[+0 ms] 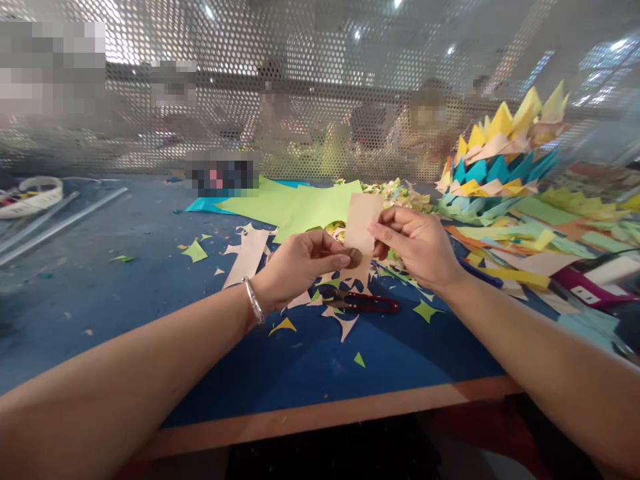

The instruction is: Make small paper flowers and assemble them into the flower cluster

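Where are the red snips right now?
In the head view, the red snips lie on the blue table right of centre, among paper scraps, below the strip in the right hand.

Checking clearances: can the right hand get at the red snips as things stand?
Probably yes: the red snips lie close by, handles uncovered. But the right hand pinches pale paper, so it might need to release that first.

R hand [420, 243] grips beige ppr [361, 219], L hand [295, 263] at btm.
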Available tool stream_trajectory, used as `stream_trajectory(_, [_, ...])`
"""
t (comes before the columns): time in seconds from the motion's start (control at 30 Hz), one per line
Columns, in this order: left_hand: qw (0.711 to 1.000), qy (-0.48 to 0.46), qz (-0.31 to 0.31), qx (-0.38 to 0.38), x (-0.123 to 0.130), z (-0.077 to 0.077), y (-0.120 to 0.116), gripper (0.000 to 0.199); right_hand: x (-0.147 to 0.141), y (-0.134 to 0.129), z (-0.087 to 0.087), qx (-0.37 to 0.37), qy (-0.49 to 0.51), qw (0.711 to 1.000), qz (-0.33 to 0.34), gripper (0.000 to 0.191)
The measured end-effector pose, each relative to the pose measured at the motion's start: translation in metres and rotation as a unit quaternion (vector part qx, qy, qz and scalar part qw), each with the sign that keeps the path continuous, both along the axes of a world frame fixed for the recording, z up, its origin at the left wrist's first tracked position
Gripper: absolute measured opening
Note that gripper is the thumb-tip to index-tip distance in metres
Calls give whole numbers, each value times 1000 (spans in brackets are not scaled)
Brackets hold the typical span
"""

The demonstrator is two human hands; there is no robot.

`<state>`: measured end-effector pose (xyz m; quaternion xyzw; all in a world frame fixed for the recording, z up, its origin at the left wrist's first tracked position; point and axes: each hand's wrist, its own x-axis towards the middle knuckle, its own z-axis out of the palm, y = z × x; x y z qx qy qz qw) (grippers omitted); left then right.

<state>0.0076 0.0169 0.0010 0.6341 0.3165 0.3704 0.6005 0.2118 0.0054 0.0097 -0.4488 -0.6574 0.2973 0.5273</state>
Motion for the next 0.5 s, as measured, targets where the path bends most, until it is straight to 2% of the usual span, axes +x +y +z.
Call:
stream_trajectory(0.2, [999, 8, 16, -34, 1, -9, 3, 20, -4, -3, 0, -3, -4, 1000, 21, 35])
stream_trajectory(0.4, [998, -35, 29, -52, 1, -5, 2, 20, -5, -8, 0, 9, -47, 999, 21, 36])
stream_trajectory(0.5, [993, -56, 74, -71, 0, -3, 1, 37, -6, -11, 0, 38, -89, 995, 19, 35])
